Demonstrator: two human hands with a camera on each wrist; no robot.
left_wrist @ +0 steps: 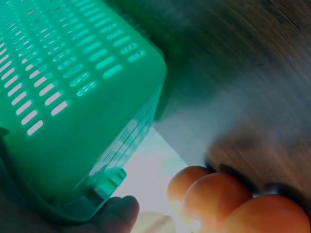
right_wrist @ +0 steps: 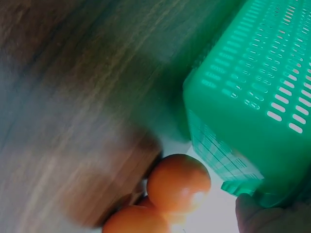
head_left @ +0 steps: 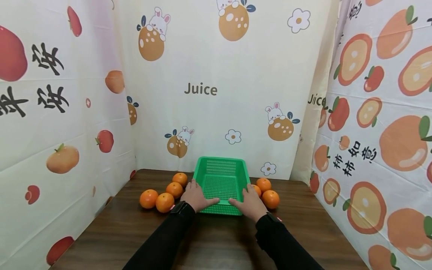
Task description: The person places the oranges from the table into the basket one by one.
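Note:
A green plastic basket (head_left: 221,209) with slotted walls stands near the back of the brown table, nothing inside it. My left hand (head_left: 196,197) grips its left side near the front corner, the thumb stretched along the front rim. On the opposite side my right hand (head_left: 252,203) holds the basket the same way, thumb pointing inward. In the left wrist view, a fingertip (left_wrist: 124,211) lies at the rim by a small tab. The right wrist view shows a fingertip (right_wrist: 247,206) at the matching tab.
Several oranges (head_left: 165,202) lie on the table left of the basket, close to my left hand. Three more oranges (head_left: 270,199) sit to the right, one partly hidden behind my right hand. Printed cloth (head_left: 209,123) hangs behind and along both sides of the table (head_left: 222,243).

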